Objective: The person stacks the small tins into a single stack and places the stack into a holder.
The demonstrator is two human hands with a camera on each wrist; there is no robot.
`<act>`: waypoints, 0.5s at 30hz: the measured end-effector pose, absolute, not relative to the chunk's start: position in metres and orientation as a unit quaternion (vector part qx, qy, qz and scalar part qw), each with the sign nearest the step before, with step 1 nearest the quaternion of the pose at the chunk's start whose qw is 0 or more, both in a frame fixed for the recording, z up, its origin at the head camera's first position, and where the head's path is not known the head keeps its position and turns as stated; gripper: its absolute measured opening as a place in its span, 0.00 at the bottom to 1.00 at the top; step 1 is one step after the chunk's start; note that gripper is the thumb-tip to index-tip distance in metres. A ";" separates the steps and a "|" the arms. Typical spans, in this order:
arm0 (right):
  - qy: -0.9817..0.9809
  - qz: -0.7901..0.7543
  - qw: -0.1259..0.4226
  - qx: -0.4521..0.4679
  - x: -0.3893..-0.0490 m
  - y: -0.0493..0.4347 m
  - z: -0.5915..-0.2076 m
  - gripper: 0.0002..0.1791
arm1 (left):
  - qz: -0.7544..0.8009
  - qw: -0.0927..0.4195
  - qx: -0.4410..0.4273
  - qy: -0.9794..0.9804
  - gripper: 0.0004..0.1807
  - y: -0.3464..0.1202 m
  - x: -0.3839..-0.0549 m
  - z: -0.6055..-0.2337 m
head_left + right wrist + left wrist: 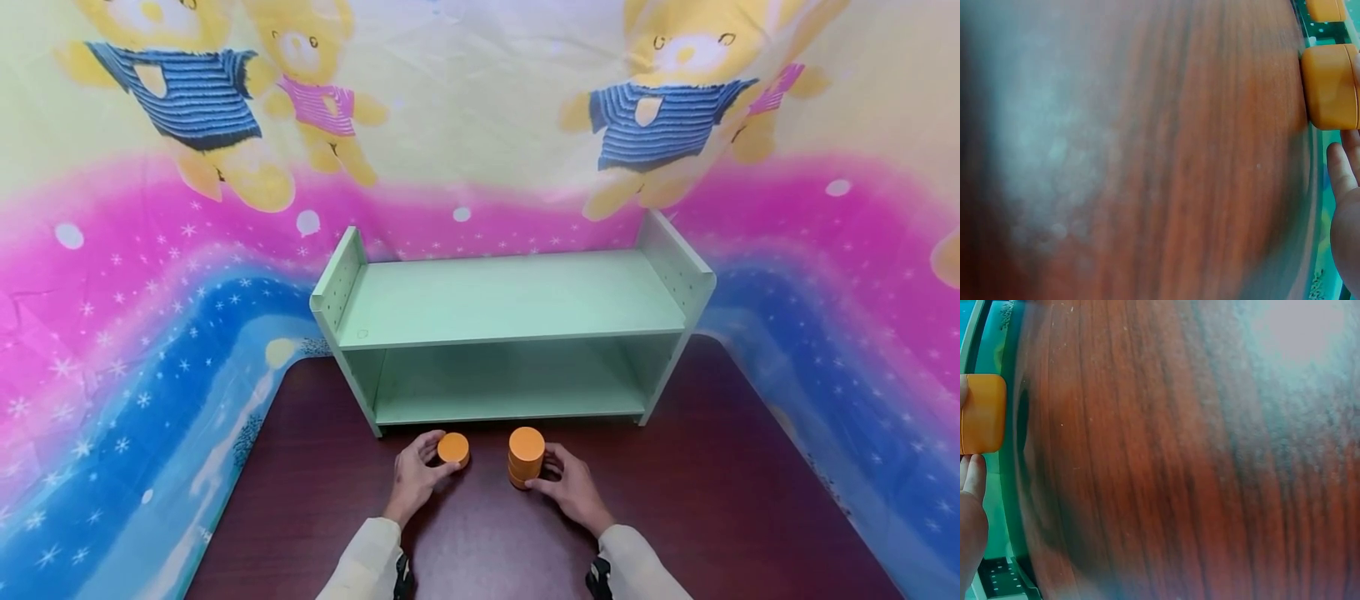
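Observation:
My left hand [416, 477] holds a round orange container [453, 449] between thumb and fingers, in front of the shelf. In the left wrist view that orange container [985, 414] shows a rounded edge and a thin seam, with a narrow gap between it and the tabletop. To the right stands an upright stack of similar orange containers [527, 457]. My right hand [576, 490] grips this stack from its right side, thumb in front and fingers behind. The right wrist view shows the stack's lowest container [1330, 87] against the tabletop; its upper part is cut off there.
A pale green two-level shelf [510, 300] with raised side panels stands at the back of the dark red-brown wooden table [300, 500]. Behind and beside the table hangs a colourful cloth [465, 125] printed with bears and stars.

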State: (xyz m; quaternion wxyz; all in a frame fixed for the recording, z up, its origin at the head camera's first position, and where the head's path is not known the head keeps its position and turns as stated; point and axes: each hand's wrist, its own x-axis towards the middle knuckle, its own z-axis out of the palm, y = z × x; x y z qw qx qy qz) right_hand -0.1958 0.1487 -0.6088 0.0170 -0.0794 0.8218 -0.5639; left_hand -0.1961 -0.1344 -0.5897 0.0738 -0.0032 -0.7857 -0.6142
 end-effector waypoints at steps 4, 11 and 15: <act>0.821 -0.565 0.017 -0.080 -0.196 0.149 -0.608 0.34 | -0.608 0.072 -0.006 -0.790 0.33 -0.135 -0.195 -0.587; 0.821 -0.565 0.018 -0.079 -0.195 0.149 -0.606 0.33 | -0.590 0.078 -0.013 -0.803 0.33 -0.135 -0.194 -0.584; 0.821 -0.565 0.021 -0.075 -0.195 0.149 -0.604 0.33 | -0.580 0.081 -0.015 -0.811 0.33 -0.133 -0.193 -0.581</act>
